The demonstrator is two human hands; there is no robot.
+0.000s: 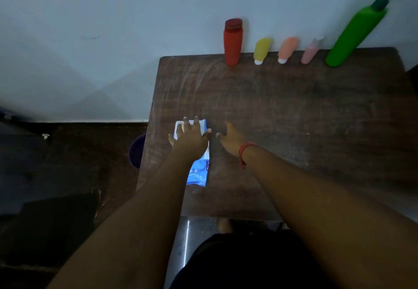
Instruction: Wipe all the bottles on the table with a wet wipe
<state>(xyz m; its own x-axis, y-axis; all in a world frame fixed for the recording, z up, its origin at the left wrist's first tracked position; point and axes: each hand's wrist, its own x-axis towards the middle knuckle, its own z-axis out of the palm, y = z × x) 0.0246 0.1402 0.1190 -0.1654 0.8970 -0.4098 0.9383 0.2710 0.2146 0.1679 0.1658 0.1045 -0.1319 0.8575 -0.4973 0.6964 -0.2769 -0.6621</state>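
Several bottles stand in a row along the far edge of the dark wooden table point(294, 112): a red bottle point(233, 41), a small yellow one point(261, 50), an orange one point(287, 49), a pink one point(312, 51) and a tall green pump bottle point(355, 37). A blue and white wet wipe pack point(199, 173) lies near the table's left front. My left hand point(190, 137) rests flat on the pack's far end with fingers spread. My right hand point(230, 137) hovers just right of the pack, fingers relaxed, holding nothing. A red thread circles that wrist.
A pale wall rises behind the table. To the left is dark floor, with a dark round container point(136, 150) tucked against the table's left edge. My dark clothing and feet show below the table's near edge.
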